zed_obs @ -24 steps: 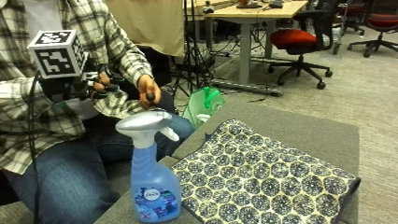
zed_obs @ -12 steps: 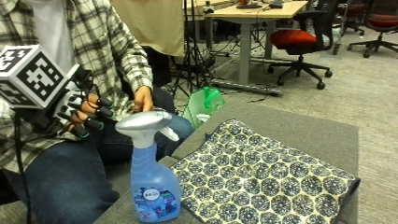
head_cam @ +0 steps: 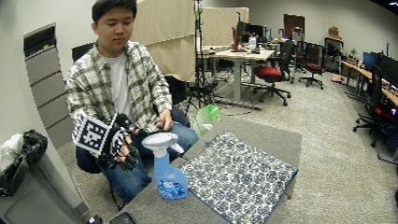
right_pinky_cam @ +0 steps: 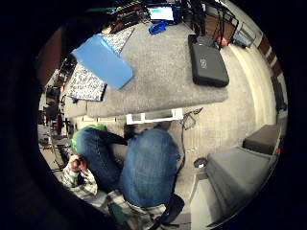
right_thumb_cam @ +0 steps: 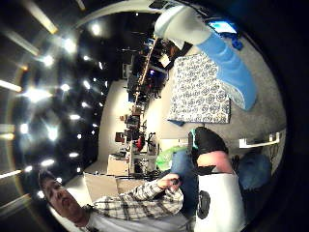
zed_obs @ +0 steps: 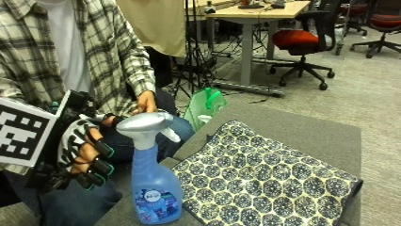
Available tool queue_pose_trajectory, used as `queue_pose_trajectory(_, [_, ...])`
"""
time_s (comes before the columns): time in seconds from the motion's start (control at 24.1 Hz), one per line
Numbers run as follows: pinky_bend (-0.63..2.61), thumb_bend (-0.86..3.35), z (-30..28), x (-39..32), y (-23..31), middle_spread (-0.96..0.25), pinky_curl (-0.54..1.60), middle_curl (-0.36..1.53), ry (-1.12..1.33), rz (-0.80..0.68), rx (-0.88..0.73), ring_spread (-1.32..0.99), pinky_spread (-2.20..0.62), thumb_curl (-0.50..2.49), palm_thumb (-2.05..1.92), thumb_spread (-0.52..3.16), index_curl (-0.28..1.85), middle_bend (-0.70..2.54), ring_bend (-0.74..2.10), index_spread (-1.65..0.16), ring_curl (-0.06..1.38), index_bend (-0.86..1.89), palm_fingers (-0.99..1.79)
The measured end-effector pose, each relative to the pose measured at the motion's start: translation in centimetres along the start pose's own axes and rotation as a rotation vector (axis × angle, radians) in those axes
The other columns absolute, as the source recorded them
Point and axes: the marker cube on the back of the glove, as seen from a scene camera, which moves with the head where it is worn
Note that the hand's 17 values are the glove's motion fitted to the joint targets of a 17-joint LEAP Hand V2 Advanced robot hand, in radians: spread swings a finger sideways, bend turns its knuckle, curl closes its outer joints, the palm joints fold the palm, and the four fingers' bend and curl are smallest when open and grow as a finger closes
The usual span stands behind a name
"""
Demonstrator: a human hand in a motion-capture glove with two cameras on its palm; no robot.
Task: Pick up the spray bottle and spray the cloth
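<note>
A blue spray bottle with a grey trigger head stands upright near the corner of the grey table. Right beside it a blue-and-cream patterned cloth lies flat. My gloved right hand hangs off the table's edge, a little to the side of the bottle at about its shoulder height, fingers loosely curled and holding nothing. The bare left hand rests on the thigh. The little finger side palm view shows the bottle lying across the cloth from above. The wide view shows the same bottle, cloth and hand.
A black flat device lies at the table's other end. A green bag stands on the floor by the person's knee. Behind are a desk and a red office chair.
My gloved hand has come down from chest height to beside the bottle. The bottle and the cloth have stayed put.
</note>
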Motion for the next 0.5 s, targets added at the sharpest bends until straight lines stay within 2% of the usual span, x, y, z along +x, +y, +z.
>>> queue_pose_trajectory(0.33, [0.51,0.03,2.1,1.6,-5.6,0.09,0.24,0.3,-0.156,0.014,0.154,0.11,0.18,0.44,0.78,1.0,0.25,0.21,0.46,-0.18,0.29,0.13,0.34])
queue_pose_trajectory(0.5, [0.49,0.01,4.7,0.6,-8.6,0.1,0.24,0.31,-0.241,-0.043,0.18,0.11,0.18,0.45,0.81,0.99,0.25,0.21,0.47,-0.18,0.3,0.14,0.36])
